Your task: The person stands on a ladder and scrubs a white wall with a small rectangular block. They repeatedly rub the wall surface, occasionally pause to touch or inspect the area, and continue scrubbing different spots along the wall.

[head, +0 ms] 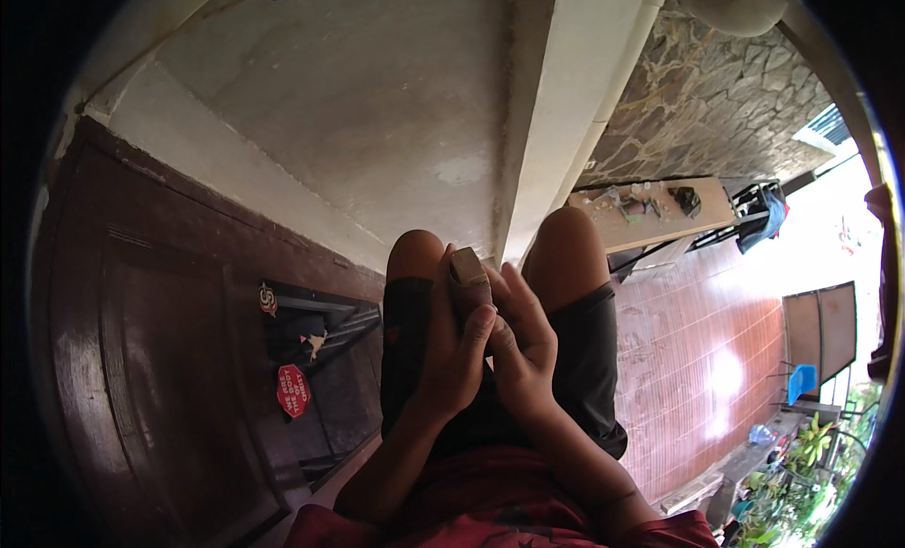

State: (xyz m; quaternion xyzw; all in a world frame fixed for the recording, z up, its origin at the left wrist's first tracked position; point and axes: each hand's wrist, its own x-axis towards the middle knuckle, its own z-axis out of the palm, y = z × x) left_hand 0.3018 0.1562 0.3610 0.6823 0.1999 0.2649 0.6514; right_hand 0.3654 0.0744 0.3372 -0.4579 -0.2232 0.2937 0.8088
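Observation:
A small grey-brown piece point(469, 268) rises between my hands, above my lap. Its top is squared and block-like, and the lower part looks rounded; clay is possible, but the material is not certain. My left hand point(452, 357) wraps the piece from the left, thumb laid across its lower end. From the right, my right hand point(524, 346) meets it with the thumb beside the left thumb and the fingers partly stretched out behind. The fingers hide the bottom of the piece. Under both hands are my dark shorts point(587, 378) and bent knees.
A pale wall point(353, 109) and a pillar point(565, 88) stand close in front. To the left is a dark wooden door point(170, 321) with stickers bearing writing. At right, a wooden table point(696, 201) holds scattered items; beyond the tiled floor point(679, 350) are a blue chair point(801, 383) and plants point(792, 477).

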